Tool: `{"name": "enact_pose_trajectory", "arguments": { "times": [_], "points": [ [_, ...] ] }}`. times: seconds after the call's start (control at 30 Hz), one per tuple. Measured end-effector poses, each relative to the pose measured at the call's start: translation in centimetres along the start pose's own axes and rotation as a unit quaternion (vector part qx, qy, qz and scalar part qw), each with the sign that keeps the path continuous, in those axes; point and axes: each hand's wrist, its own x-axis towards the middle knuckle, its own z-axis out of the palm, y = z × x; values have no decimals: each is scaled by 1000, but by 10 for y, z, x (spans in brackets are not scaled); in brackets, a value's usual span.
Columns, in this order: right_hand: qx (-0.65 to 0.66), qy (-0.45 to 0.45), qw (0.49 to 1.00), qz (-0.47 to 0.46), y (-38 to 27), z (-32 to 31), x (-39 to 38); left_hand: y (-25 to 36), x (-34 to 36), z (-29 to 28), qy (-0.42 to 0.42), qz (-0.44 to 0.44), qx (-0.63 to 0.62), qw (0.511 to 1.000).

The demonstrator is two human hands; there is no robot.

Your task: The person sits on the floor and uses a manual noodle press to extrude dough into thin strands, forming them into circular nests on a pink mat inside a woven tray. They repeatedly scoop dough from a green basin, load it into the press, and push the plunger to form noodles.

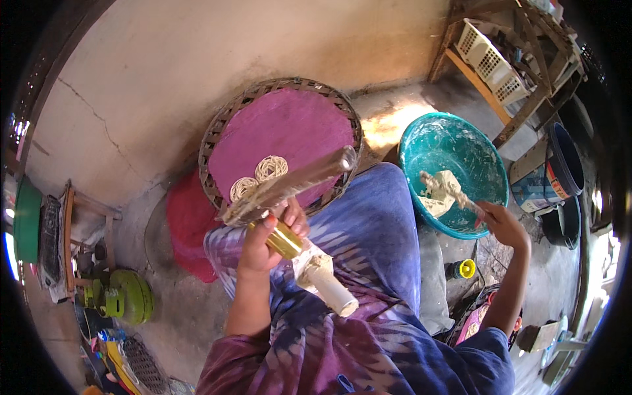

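Observation:
My left hand (268, 240) is wrapped round the gold tube of a dough press (284, 238). A long, worn wooden bar (289, 186) crosses its far end, and a white pipe (337, 293) smeared with pale dough sticks out toward me. On the right, my right hand (505, 226) grips the handle of a dough-coated wooden spoon (463, 197). The spoon reaches into a teal basin (490, 151), where it touches a lump of pale dough (438, 204). Two coils of dough strands (270, 169) lie on a purple sheet (289, 125) in a round woven tray.
The woven tray (212, 128) leans near the wall, beside a red cloth or bag (191, 227). A green gas cylinder (130, 296) stands left. At the right are a wooden rack with a white basket (490, 62), a dark bucket (566, 158) and a small yellow-topped container (465, 268).

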Motion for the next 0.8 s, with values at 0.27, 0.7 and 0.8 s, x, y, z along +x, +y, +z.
{"name": "enact_pose_trajectory", "arguments": {
  "times": [0.27,0.7,0.8],
  "points": [
    [63,-149,907,-388,-162,63,31,36,16,-6,-57,18,-57,997],
    [-29,-96,891,-442,-197,142,53,131,-61,-43,46,291,-48,954],
    [68,-108,924,-360,-199,178,40,134,-78,-38,131,440,22,888]
  ]
}}
